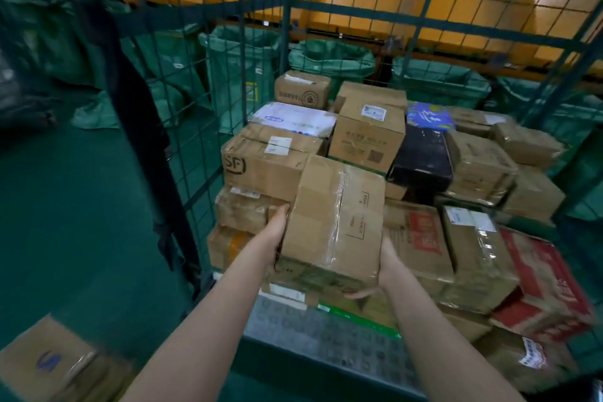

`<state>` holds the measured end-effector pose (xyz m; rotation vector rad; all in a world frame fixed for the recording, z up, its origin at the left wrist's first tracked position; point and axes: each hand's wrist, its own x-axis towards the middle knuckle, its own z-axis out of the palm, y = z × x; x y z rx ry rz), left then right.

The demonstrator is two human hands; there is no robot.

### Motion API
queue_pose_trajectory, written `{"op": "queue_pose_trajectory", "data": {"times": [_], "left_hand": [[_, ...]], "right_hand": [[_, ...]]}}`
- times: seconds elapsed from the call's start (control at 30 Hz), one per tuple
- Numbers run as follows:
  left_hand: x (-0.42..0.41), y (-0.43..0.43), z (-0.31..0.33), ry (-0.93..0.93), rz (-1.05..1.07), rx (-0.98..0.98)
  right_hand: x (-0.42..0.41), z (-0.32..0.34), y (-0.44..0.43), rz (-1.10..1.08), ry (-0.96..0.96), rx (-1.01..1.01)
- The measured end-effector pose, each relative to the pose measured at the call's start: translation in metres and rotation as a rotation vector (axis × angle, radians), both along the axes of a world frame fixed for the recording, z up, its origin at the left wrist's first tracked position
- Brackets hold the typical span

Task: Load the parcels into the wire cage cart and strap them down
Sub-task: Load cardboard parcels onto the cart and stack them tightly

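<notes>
Holding a taped parcel (pixel 332 225) at the centre, at the open near side of the wire cage cart (pixel 287 10), up against the stacked boxes; cannot tell whether resting on them or held clear. Oblong brown corrugated card, banded lengthwise in glossy, wrinkled clear tape, with small outlined print on top.

Bracing it at 9 o'clock with the left hand (pixel 277 235), thumb laid straight up the side wall; other digits tucked out of sight beneath, so cannot tell how far curled. Cupping the near corner at 5 o'clock with the right hand (pixel 388 266), fingers (pixel 355 295) hooked under the bottom edge. Both forearms bare.

Just beside the parcel at 10 o'clock, a kraft box stamped SF (pixel 261 166), white label on top. Beyond, at 12 o'clock, a white glossy carton (pixel 293 119). At 2 o'clock, a black film-wrapped parcel (pixel 422 157), shiny and soft-edged, with a blue patterned packet (pixel 429 116) just behind. At 4 o'clock, a red-printed carton (pixel 541 274), crushed and creased under tape.

Enclosing the stack: green-painted square wire mesh on a tubular frame. At 6 o'clock, a grey metal deck (pixel 326 336), blurred. Hanging limp down the frame post at 9 o'clock, a dark strap (pixel 143 127). Outside the mesh, from 11 to 1 o'clock, slumped green woven sacks (pixel 241 68). At 7 o'clock, on the green floor (pixel 81 222), a brown box (pixel 49 362) with a blue logo, blurred.
</notes>
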<state>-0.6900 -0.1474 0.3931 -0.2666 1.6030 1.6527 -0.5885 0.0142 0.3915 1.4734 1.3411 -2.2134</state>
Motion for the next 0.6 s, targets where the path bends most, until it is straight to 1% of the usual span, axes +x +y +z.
{"op": "queue_pose_trajectory", "data": {"times": [0.2, 0.33, 0.4, 0.47, 0.6], "left_hand": [[-0.074, 0.044, -0.006, 0.029, -0.100, -0.015], [-0.103, 0.065, -0.005, 0.089, -0.170, -0.109], [-0.113, 0.073, -0.002, 0.060, -0.164, -0.132], [-0.130, 0.085, -0.015, 0.082, -0.191, -0.128], [-0.154, 0.110, -0.031, 0.006, -0.183, -0.093]], "right_hand": [[-0.063, -0.001, 0.034, -0.088, 0.020, 0.040], [-0.089, -0.006, 0.051, -0.141, 0.029, 0.051], [-0.101, -0.009, 0.060, -0.153, 0.010, 0.053], [-0.110, -0.013, 0.068, -0.150, -0.008, 0.047], [-0.130, -0.020, 0.090, -0.165, -0.011, 0.034]]}}
